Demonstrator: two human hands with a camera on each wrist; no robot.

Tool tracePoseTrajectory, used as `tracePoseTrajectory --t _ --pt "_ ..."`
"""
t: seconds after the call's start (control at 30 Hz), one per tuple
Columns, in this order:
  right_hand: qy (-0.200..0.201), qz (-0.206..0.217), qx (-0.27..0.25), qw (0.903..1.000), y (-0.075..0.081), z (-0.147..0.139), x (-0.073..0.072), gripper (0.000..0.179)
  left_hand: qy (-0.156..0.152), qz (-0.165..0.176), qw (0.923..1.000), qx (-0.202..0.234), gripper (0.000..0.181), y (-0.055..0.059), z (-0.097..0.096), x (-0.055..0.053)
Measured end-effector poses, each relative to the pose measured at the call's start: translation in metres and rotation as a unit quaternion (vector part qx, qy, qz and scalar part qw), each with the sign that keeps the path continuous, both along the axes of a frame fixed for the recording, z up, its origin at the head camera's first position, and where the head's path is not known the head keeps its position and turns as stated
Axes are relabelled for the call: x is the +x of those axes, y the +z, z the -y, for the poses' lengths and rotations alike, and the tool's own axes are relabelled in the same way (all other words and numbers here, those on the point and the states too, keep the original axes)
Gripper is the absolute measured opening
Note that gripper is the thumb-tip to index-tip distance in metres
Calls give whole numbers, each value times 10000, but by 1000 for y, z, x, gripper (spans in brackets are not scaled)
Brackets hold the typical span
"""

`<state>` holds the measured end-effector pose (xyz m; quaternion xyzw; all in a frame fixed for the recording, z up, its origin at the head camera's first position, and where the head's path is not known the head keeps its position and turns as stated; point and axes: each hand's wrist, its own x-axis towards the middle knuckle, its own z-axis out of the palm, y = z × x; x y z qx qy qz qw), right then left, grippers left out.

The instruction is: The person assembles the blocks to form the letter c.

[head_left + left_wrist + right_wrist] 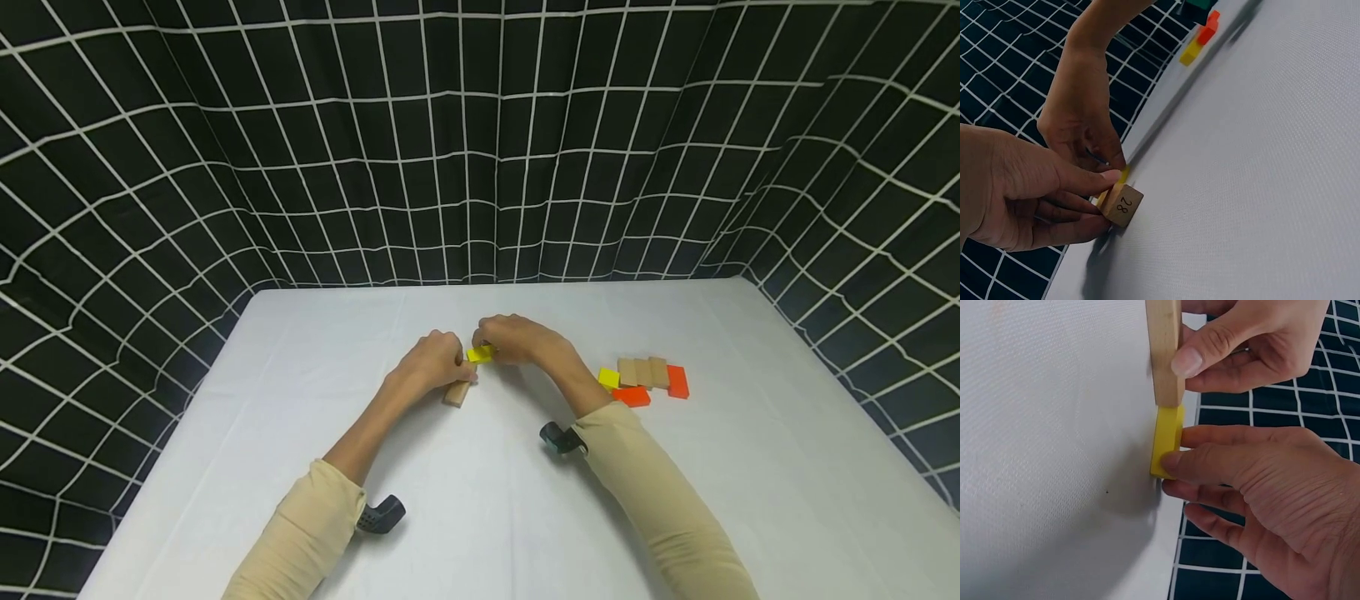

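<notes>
Head view: person in tan sleeves point(656, 483) works w/ both hands nr the middle of a white-covered table point(480, 517); L hand point(433, 360) grips a wooden block point(456, 393), R hand point(513, 339) pinches a yellow block point(478, 355); the two blocks lie in line on the white cloth, end to end, yellow at the far end; in R wrist view, L thumb presses the wood's face nr its joint w/ the yellow, L fingers on the opp. side, so the block is clamped btwn them; its nr end, marked "28" in L wrist view, juts clear of the fingertips; R thumb sits nr the yellow block's outer end, a fingertip just under that end, the lower fingers spread apart from it; whether R index bears on the block or merely skirts it is hard to tell, the far side being hidden; off to the R, past the R forearm, a cluster holds a second yellow block point(608, 378), a row of wooden blocks point(642, 373) & two orange blocks point(677, 382); black backdrop point(442, 125) w/ white grid behind.
</notes>
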<state>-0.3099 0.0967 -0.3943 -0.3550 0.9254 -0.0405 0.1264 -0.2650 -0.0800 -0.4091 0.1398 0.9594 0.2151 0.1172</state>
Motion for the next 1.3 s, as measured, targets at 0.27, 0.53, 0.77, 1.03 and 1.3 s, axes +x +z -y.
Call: tracePoseTrajectory --t 0.27,0.53,0.77,1.03,1.3 --pt "27 -45 28 10000 0 0 -1 34 -51 -34 10000 24 30 -1 -1 -2" --pt "-174 -41 3 9998 2 -7 -1 44 212 -38 9998 -42 33 4 -1 -3" --pt "-134 -283 -75 9995 14 -26 3 51 -631 -657 9958 128 57 8 11 -7" --pt "-118 -643 -126 9978 29 -62 17 52 -2617 -1136 9554 -761 66 -9 35 -20" --pt "-963 -592 -390 9928 45 -122 26 55 -3020 -1609 9339 -1038 61 -22 50 -21"
